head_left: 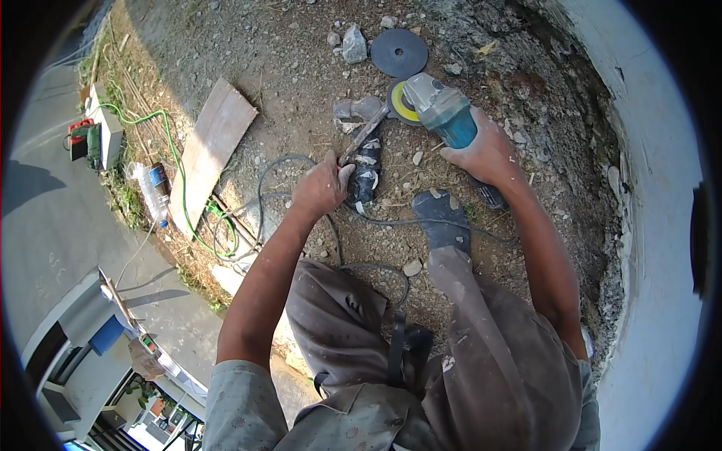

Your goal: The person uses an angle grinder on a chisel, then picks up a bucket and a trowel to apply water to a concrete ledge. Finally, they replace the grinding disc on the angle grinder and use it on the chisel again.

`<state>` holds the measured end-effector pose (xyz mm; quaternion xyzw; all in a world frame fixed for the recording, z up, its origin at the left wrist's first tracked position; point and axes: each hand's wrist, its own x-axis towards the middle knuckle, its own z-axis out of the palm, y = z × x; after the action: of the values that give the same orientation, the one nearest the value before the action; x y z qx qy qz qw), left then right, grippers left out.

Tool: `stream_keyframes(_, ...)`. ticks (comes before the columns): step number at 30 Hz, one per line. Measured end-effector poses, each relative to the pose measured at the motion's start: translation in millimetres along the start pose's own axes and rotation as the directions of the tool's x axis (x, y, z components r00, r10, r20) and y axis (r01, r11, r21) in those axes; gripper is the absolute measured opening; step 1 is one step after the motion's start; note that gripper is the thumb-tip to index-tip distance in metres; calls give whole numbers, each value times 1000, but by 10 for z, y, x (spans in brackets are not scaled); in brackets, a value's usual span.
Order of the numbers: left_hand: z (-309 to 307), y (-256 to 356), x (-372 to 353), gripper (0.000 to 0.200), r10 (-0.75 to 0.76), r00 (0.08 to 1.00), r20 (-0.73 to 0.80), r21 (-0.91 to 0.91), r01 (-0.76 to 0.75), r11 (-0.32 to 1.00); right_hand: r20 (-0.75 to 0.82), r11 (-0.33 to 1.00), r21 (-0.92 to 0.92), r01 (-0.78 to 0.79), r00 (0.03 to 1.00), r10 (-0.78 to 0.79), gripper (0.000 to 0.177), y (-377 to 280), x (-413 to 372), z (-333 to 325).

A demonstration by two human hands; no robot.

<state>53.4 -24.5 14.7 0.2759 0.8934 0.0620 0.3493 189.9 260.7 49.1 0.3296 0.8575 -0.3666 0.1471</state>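
My right hand (487,154) is wrapped round the teal body of an angle grinder (449,116), which has a dark disc (402,101) with a yellow centre. A slim metal bar, chisel-like in shape (365,137), is gripped in my left hand (322,185). Its far end meets the left edge of the grinder's disc, or lies very close to it; contact cannot be made out. Beneath the bar is a dark, dust-flecked boot (366,169). Another dark boot (440,218) stands below the grinder.
A larger loose grey disc (387,64) lies on the dirt beside a pale stone (354,43). A dark cable (391,222) loops around the boots. Leftward are a wooden board (214,139), a green cord (174,143) and plastic bottles (150,192). A white wall (669,225) rises on the right.
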Motion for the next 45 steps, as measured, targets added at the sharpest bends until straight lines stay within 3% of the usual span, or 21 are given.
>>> stream_keyframes(12, -3, -10, 7, 43, -7, 1000, 11, -4, 7, 1000, -5, 1000, 29, 11, 1000, -11, 82, 72, -62, 3)
stream_keyframes(15, -6, -4, 14, 43, -11, 1000, 15, 0, 11, 1000, -34, 1000, 0, 29, 999, -29, 74, 119, -56, 48)
stream_keyframes(18, -9, -2, 11, 43, -13, 1000, 16, 4, 12, 1000, -18, 999, 45, 8, 1000, -7, 82, 115, -75, 38)
stream_keyframes(39, 24, -110, 46, 45, 73, 997, -12, -25, -74, 997, 29, 999, 16, -49, 998, 48, 87, 198, -227, 33)
stream_keyframes(42, -9, -108, 57, 44, 95, 995, -3, -49, -95, 994, -83, 999, 16, -33, 996, 35, 76, 187, -312, 60)
stream_keyframes(45, -41, -103, 55, 43, 90, 996, 11, -48, -89, 995, 13, 996, 44, -73, 997, 72, 91, 143, -295, -6)
